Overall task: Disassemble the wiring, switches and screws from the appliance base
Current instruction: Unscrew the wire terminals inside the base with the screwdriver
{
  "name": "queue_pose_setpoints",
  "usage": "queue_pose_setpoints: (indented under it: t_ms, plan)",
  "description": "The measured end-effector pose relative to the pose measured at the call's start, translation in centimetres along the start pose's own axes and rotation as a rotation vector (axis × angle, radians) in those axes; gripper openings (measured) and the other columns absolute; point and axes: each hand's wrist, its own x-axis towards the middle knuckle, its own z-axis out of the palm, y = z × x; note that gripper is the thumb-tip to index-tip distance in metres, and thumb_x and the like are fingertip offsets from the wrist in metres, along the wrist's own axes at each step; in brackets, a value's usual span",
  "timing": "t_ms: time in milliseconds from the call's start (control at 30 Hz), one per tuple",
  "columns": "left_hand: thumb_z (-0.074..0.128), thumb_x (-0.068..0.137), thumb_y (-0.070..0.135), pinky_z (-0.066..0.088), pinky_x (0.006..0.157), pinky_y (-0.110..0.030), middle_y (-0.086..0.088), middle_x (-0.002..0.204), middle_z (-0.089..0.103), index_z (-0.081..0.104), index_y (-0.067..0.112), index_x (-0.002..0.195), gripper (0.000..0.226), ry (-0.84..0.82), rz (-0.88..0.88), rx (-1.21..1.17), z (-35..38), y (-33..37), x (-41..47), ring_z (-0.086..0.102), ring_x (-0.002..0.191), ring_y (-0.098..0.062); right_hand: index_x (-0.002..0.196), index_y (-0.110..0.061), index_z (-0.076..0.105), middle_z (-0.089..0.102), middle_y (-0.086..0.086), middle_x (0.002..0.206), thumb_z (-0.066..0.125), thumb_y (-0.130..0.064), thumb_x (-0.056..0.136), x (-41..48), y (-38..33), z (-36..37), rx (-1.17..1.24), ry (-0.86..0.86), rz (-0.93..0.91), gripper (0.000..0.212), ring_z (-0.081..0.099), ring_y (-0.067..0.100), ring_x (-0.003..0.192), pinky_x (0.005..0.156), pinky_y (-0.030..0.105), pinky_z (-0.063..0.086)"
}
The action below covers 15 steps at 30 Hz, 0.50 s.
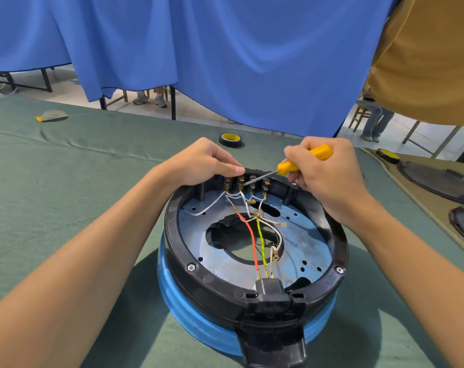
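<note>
**Screwdriver at the switch row, cloth open all round the base**

The appliance base (169, 229) sits upside down on a green table cloth (66, 181), its black rim up and its blue body below. To the left of the base and on its near side the cloth lies wide and flat. Beyond the base a blue curtain (225, 62) hangs past the table's far edge. To the right of the base a tan mat begins, carrying two dark lids (438, 181).

The left hand (201, 163) grips the far rim of the base, fingers curled over it and the thumb lying along the rim's top. The right hand (324, 176) is wrapped round a yellow screwdriver (320, 152), whose tip touches the switches (252, 183) inside the far rim.

I count four switches in a row, one red wire (248, 235), one yellow-green wire (261, 243) and several white ones, all loose over the metal plate (305, 243). Three hex screws (191, 267) show in the rim. One socket block (268, 288) sits at the near rim. Two tape rolls (231, 140) lie beyond the base.
</note>
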Motion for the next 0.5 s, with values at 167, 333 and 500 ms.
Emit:
queue_pose_setpoints:
  t_ms: [167,333,500]
  plan:
    - [0.073,0.084,0.031,0.041,0.072,-0.016,0.023,0.073,0.072,0.075,0.037,0.078,0.009,-0.014,0.005,-0.010,0.1,0.2,-0.1,0.062,0.071,0.011,0.053,-0.010,0.062,0.065,0.007,0.052,0.061,-0.020,0.081,-1.0,-0.4,0.0,-0.082,-0.017,-0.070,0.030,0.058,0.013,0.044,0.045,0.025,0.041]
    - [0.073,0.084,0.031,0.042,0.072,-0.017,0.021,0.075,0.072,0.075,0.036,0.079,0.008,-0.013,0.000,-0.006,0.1,0.3,-0.1,0.063,0.072,0.009,0.053,-0.002,0.060,0.063,0.015,0.054,0.060,-0.017,0.078,-1.1,-0.7,0.8,-0.122,-0.006,-0.095,0.029,0.063,0.021,0.049,0.048,0.028,0.046]
    - [0.074,0.083,0.034,0.042,0.077,-0.018,0.021,0.081,0.074,0.076,0.037,0.079,0.005,-0.006,-0.017,-0.017,0.1,0.2,-0.2,0.065,0.078,0.009,0.055,0.007,0.056,0.056,0.028,0.055,0.057,-0.021,0.074,-0.8,-1.4,0.2,-0.118,0.153,-0.157,0.033,0.056,0.036,0.051,0.042,0.033,0.040]
